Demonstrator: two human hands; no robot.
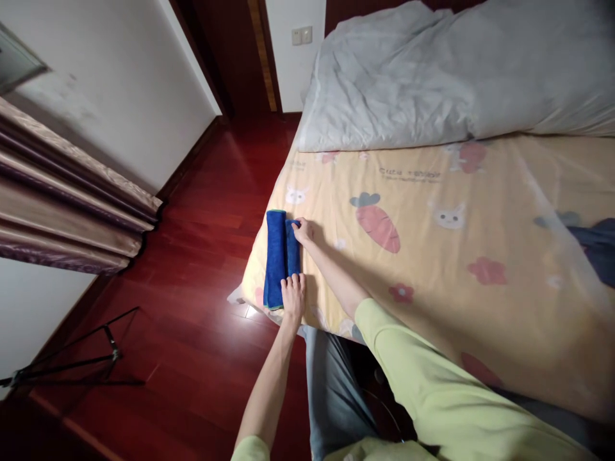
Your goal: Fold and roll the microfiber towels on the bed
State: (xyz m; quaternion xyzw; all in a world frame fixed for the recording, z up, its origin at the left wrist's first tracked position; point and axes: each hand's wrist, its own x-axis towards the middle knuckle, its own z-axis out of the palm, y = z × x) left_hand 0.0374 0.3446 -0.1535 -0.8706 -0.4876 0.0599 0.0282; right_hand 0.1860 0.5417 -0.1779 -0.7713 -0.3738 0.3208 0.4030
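Note:
A folded blue towel point(278, 256) lies as a long narrow strip near the corner of the bed, on the yellow cartoon-print sheet point(432, 275). My left hand point(293, 296) rests on the towel's near end, fingers pressed down on its edge. My right hand point(302, 230) pinches the towel's far end at its right edge. Both arms reach out from light green sleeves.
A grey duvet point(432, 70) is bunched at the head of the bed. A dark blue cloth point(598, 246) lies at the right edge. Red wooden floor point(206, 269) runs left of the bed, with curtains point(62, 205) and a black tripod point(77, 358) at the left.

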